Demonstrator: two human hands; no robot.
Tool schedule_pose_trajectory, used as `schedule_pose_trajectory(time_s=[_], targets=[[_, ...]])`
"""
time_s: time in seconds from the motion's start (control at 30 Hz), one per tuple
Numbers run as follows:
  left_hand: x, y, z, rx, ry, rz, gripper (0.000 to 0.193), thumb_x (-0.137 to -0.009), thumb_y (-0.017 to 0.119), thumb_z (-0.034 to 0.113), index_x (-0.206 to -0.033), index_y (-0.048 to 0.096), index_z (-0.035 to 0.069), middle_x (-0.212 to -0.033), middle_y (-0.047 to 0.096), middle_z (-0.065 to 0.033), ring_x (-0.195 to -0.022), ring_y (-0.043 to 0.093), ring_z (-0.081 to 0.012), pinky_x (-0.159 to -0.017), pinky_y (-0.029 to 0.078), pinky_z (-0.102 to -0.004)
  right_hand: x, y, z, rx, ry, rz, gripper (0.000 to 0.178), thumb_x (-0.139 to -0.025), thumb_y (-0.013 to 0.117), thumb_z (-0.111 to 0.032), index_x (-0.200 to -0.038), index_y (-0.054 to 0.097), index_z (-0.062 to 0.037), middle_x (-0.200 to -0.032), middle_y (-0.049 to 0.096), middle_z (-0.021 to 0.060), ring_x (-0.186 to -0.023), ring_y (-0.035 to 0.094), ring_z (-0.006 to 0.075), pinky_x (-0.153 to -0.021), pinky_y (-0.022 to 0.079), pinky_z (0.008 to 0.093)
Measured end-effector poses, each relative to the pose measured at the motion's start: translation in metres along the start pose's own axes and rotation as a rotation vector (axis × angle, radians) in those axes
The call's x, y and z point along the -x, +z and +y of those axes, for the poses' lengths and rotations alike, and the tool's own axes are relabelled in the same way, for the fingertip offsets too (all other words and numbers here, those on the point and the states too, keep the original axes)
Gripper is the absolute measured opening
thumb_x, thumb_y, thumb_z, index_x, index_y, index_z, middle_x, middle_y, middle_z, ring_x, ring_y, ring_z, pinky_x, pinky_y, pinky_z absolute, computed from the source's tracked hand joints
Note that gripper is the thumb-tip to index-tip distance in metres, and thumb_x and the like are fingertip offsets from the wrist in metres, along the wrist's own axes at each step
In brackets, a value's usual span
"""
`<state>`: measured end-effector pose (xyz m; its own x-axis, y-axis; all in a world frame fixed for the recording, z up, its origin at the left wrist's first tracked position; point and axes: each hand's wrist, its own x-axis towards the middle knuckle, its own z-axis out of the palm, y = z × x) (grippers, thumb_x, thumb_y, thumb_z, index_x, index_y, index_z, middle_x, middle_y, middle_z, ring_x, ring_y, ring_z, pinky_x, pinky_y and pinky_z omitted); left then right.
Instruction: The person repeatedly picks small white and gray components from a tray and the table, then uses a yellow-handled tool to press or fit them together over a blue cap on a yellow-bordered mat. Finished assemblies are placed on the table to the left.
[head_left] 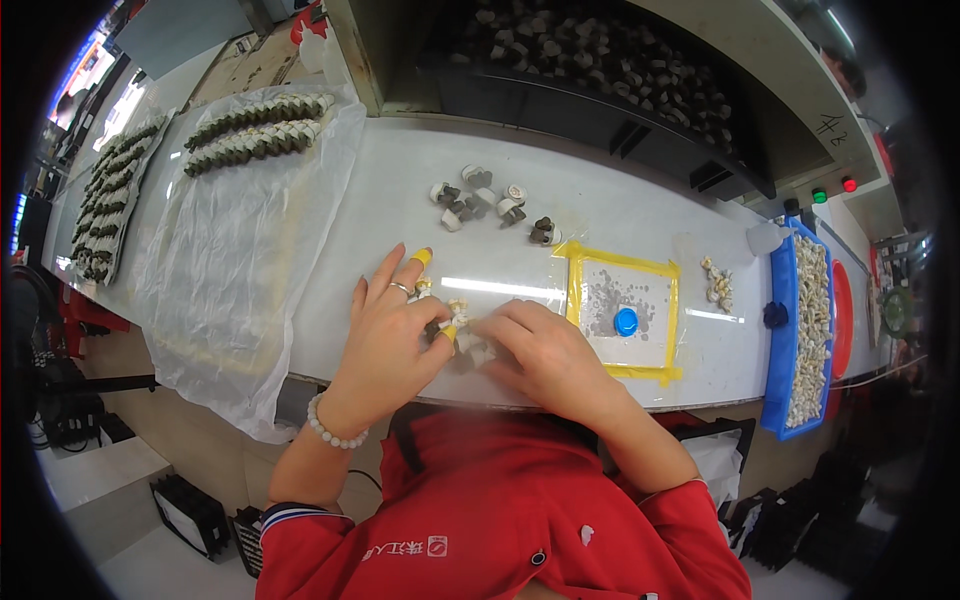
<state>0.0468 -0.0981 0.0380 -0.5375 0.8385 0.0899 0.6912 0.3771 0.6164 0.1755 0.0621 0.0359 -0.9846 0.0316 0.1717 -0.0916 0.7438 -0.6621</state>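
My left hand [395,325] rests on the white tabletop, fingers spread, with yellow finger covers on the index finger and thumb. A dark-and-white piece lies partly hidden by its thumb. Close by are small white-and-yellowish pieces [457,306]. From the right, my right hand [550,355] curls its fingers and thumb around a small white-and-grey piece [478,350], blurred by motion. Farther back sits a loose group of white-and-dark round pieces [480,200]. One more such piece [544,232] stands a little apart, to their right.
Taped to the table is a yellow-edged square [672,310] with a blue cap [626,321]. A blue bin [775,400] of small pale pieces stands right, beside a white bottle [766,238]. Dark tray [560,108] with pieces behind; plastic sheet [230,250] with rows of pieces [255,145] left.
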Motion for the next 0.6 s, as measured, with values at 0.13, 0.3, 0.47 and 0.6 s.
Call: schedule_pose_trajectory(time_s=[0.13,0.3,0.47,0.6], targets=[[-0.004,0.0,0.005,-0.069,-0.011,-0.001,0.018,-0.071,0.061,0.014,-0.082,0.067,0.001,-0.132,0.046,-0.0255,-0.132,0.032,-0.0434,-0.1,0.025,-0.0678,0.001,0.001,0.0,0.008,-0.01,0.008,0.036,-0.069,0.072,-0.007,-0.102,0.057,-0.0038,-0.091,0.055,0.0104,-0.084,0.056,0.0299,-0.073,0.047,0.0392],[-0.006,-0.004,0.01,-0.153,0.008,-0.046,0.019,-0.071,0.059,0.013,-0.082,0.068,0.0,-0.129,0.049,-0.0255,-0.132,0.033,-0.042,-0.098,0.027,-0.0685,0.001,0.002,0.001,0.017,-0.029,0.031,0.035,-0.069,0.072,-0.007,-0.101,0.057,-0.0034,-0.09,0.055,0.0104,-0.082,0.056,0.0301,-0.072,0.047,0.0394],[-0.01,-0.007,0.017,-0.252,0.062,-0.103,0.019,-0.071,0.057,0.011,-0.083,0.068,-0.001,-0.127,0.05,-0.0251,-0.131,0.034,-0.0401,-0.099,0.027,-0.0683,0.003,0.003,0.001,0.031,-0.035,0.053,0.036,-0.068,0.073,-0.008,-0.1,0.057,-0.0028,-0.09,0.054,0.011,-0.083,0.056,0.0305,-0.072,0.047,0.0399],[-0.01,-0.007,0.014,-0.261,0.113,-0.13,0.015,-0.071,0.06,0.008,-0.083,0.066,0.001,-0.13,0.049,-0.0197,-0.132,0.034,-0.0392,-0.1,0.027,-0.0657,0.003,0.002,0.001,0.014,-0.033,0.043,0.037,-0.067,0.074,-0.008,-0.1,0.057,-0.0024,-0.09,0.054,0.0114,-0.084,0.055,0.0307,-0.073,0.047,0.04]])
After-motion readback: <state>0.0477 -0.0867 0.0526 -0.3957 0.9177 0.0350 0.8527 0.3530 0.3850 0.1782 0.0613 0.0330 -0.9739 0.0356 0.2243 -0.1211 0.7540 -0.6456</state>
